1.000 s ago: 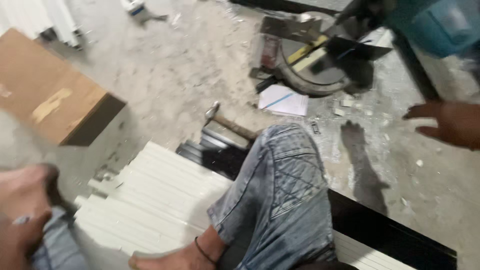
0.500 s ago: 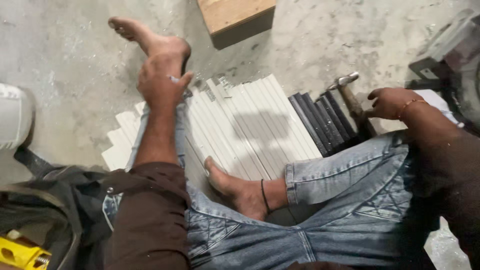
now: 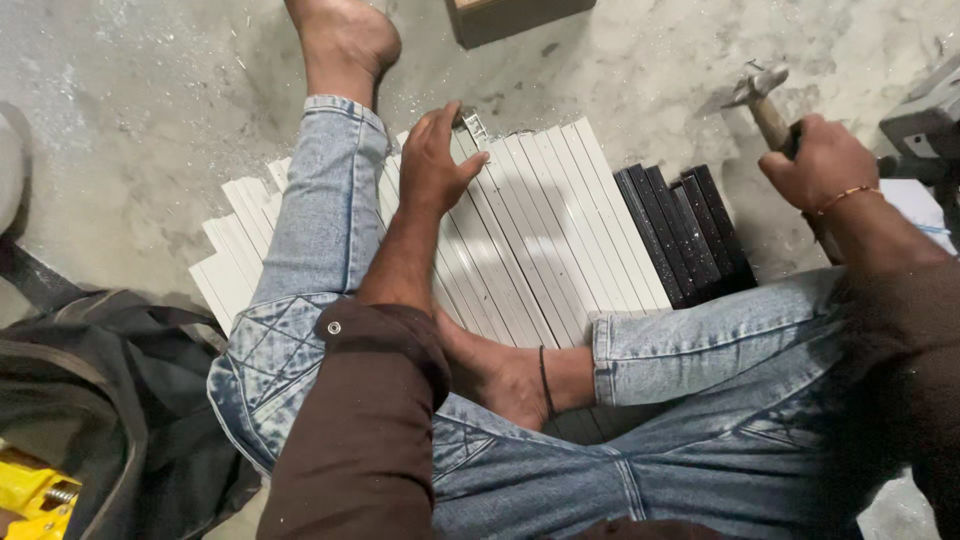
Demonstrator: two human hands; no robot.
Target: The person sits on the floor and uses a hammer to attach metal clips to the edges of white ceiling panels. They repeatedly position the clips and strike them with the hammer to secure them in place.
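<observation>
I sit on a concrete floor with a row of white profile strips [image 3: 540, 230] laid side by side under my legs, and several black strips [image 3: 685, 235] beside them on the right. My left hand [image 3: 435, 160] rests flat on the far ends of the white strips, fingers spread. Raised above the floor at the right, my right hand [image 3: 820, 160] grips the wooden handle of a claw hammer [image 3: 760, 95]. My bare right foot [image 3: 500, 375] is tucked beneath my left forearm.
A brown wooden block [image 3: 515, 15] lies at the top edge. A dark bag [image 3: 110, 400] with a yellow tool [image 3: 30, 495] sits at lower left. A grey machine part [image 3: 925, 125] stands at the right edge. Metal shavings litter the floor [image 3: 130, 130].
The view settled over the strips. My left hand moved from my left foot onto the white strips. My right hand picked up the hammer and lifted it.
</observation>
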